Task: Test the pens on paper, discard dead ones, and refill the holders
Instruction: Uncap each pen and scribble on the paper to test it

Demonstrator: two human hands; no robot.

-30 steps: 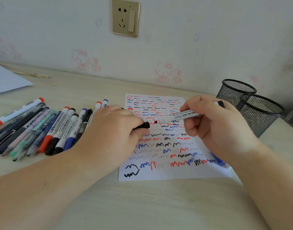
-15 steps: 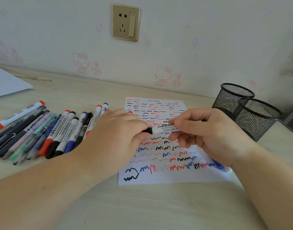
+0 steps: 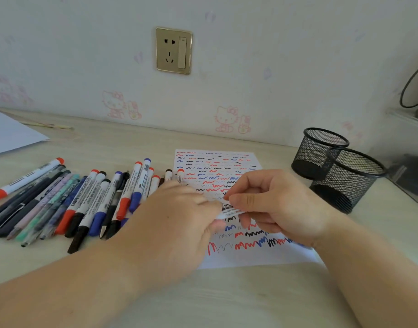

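Now, status:
Marker: white-barrelled marker (image 3: 231, 211) held low over the test paper (image 3: 226, 176), between both hands at mid-sheet. Only a short blurred stretch of barrel with label print shows; tip, cap and ink colour hidden.
Right grip: right hand (image 3: 276, 204) fingers curled and pressed together around the barrel, thumb on top.
Left grip: left hand (image 3: 179, 216) fingertips meet the marker's left end. Motion blur, so I cannot tell whether it pinches a cap or just touches.
Paper: lies flat on the desk (image 3: 203, 299), rows of red, blue and black squiggles. Hands cover the middle rows; near-right corner partly under the right wrist.
Pen pile: pens and markers (image 3: 84, 204) in a row left of the paper, lying on the desk, red, blue and black caps. Rightmost ones partly behind the left hand.
Holders: two black mesh holders (image 3: 333, 166) right of the paper, touching or overlapping in view, upright. No pens seen inside.
Edges: white sheet (image 3: 11, 133) cut off at the left edge, wall socket (image 3: 174, 50) above.
Change: 1.0 s ago marker uncapped, tip exposed, cap in left hand. 0.5 s ago cap going onto tip. Now hands closer together and lower, and more of the marker covered.
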